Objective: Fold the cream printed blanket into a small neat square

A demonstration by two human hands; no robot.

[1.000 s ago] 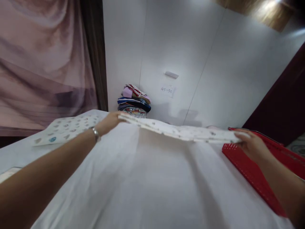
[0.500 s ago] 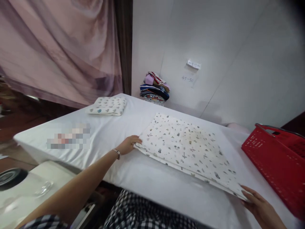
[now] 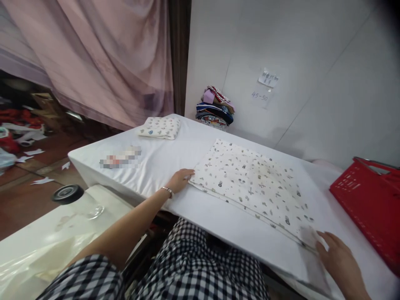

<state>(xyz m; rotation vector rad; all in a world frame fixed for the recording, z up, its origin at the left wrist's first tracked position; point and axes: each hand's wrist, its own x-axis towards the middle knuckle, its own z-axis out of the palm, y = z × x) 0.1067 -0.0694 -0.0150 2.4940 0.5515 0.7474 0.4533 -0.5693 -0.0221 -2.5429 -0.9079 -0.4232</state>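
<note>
A white cotton cloth printed with small dark and green motifs lies folded, nearly flat, on the white-covered table. At its near left corner, my left hand pinches the edge; the fingertips are partly hidden. My right hand is at the near right corner, thumb and fingers apart, with slight blur around the fingertips. A second folded cloth, white with a small print, rests at the far left of the table.
A red plastic basket stands at the right. Folded fabrics are stacked by the wall. A blurred-out item lies on the table's left. A jar with a black lid is on a lower white surface, beside clear plastic.
The cloth's near edge, lifted slightly before, now lies lower and flatter on the table. My right hand's fingers have loosened at the corner. The view has shifted a little left.
</note>
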